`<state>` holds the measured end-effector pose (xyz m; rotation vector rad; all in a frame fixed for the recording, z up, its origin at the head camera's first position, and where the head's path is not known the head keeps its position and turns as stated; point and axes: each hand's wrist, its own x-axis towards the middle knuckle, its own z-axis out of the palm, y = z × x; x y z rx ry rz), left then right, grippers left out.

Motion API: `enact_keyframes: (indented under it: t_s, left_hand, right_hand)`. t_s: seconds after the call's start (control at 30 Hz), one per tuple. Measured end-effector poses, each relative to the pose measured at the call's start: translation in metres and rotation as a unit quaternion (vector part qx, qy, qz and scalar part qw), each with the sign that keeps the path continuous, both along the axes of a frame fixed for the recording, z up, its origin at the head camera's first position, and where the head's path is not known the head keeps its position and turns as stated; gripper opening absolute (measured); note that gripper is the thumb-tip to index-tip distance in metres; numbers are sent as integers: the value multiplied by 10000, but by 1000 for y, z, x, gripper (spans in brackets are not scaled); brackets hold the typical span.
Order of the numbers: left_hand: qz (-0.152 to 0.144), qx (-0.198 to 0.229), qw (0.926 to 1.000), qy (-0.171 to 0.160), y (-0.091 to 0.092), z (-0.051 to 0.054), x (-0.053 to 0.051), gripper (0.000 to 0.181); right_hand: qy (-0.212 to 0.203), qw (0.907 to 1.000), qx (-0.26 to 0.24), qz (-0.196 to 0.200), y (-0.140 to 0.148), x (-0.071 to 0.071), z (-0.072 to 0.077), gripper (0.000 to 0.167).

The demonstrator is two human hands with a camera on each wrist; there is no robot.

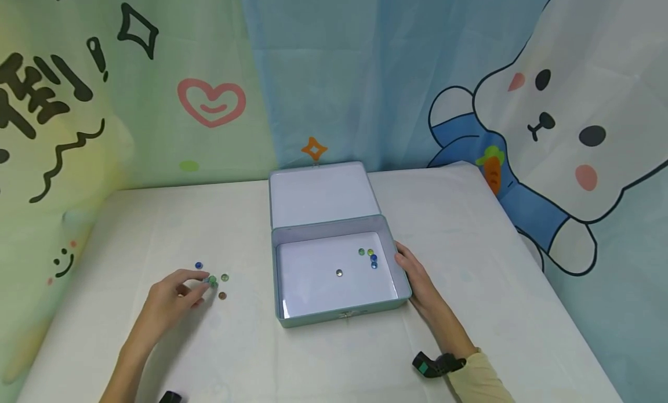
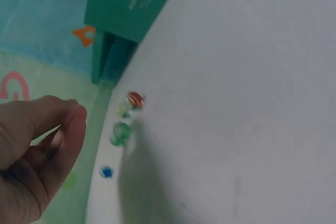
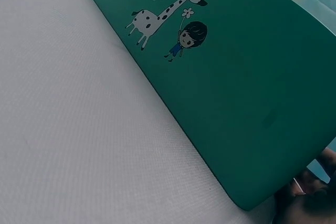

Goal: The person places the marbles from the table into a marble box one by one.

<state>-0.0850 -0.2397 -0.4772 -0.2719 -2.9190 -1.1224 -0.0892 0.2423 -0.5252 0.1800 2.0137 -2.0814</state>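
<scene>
My left hand [image 1: 174, 296] is at a small group of glass marbles on the table's left part, thumb and index fingertips beside the green marbles [image 1: 212, 280]. In the left wrist view, no marble shows between its fingertips. Close by lie a blue marble [image 1: 199, 265], a pale green marble [image 1: 225, 277] and a brown-orange marble [image 1: 222, 296]. My right hand [image 1: 417, 275] grips the right wall of an open green tin box [image 1: 341, 316]. Inside the box are several marbles, among them a clear marble [image 1: 339, 272] and a dark blue marble [image 1: 373, 257].
The box's hinged lid [image 1: 323, 194] leans back behind it. A white cloth covers the table [image 1: 334, 368]. Behind the table hangs a printed curtain [image 1: 334, 72] with a cartoon animal. The box's green front bears a giraffe print [image 3: 163, 17].
</scene>
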Motion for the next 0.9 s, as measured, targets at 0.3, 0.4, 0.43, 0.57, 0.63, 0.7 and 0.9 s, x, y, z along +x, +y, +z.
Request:
enact_keyframes:
  t_s: [0.3,0.4,0.43,0.57,0.63,0.7,0.9]
  left_hand:
    - [-395,656,9958,-496,29,34,-13,24]
    - [-675,805,9933,-488,43,44,-23,21]
    - [-790,837,9921,-489,48,48,-27,20]
    - [-1345,723,9874,-418,75,62,-42,18]
    - [-1671,621,9834,-352,90,70,-50,18]
    - [-2005,471,9782,-251,106,77,-60,18]
    - [-2873,118,9576,-181,158,86,-87,16]
  right_hand:
    - [20,10000,57,5,-2,0,2,61]
    - [22,10000,49,28,-2,-1,2,61]
    - [15,10000,45,38,-1,-1,2,61]
    - [10,10000,-47,53,0,-1,0,61]
    - [21,9999,-117,68,1,-1,1,61]
    - [28,9998,-196,89,1,-1,2,62]
    - [-11,9995,-319,44,0,-2,0,61]
